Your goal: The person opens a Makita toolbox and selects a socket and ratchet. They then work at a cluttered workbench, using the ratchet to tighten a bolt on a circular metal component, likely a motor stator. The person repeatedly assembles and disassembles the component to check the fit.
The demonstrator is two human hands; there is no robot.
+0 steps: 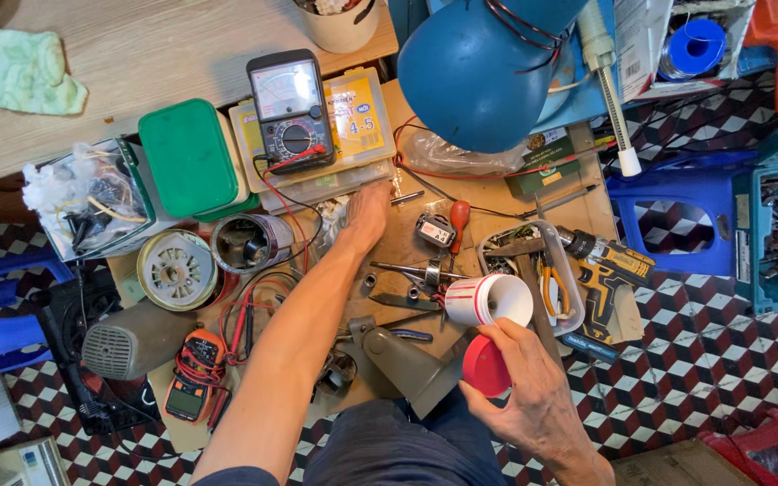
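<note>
My right hand [526, 387] holds a white round tub with red stripes [488, 300], tipped on its side with the open mouth facing right, and a red lid [484, 365] pinched below it. My left hand [366, 214] is stretched forward, fingers flat on the brown board [411, 229] just under a clear plastic parts box [353, 135]. An analog multimeter [289, 110] with red and black leads lies on that box. Small metal parts and a motor rotor [416, 270] lie between the hands.
A blue lamp shade [483, 67] hangs over the far side. A yellow cordless drill [607, 270] and a clear tray of pliers [542, 270] sit right. A green-lidded box [188, 157], motor housings [177, 268], an orange digital meter [193, 378] and blue stools surround the board.
</note>
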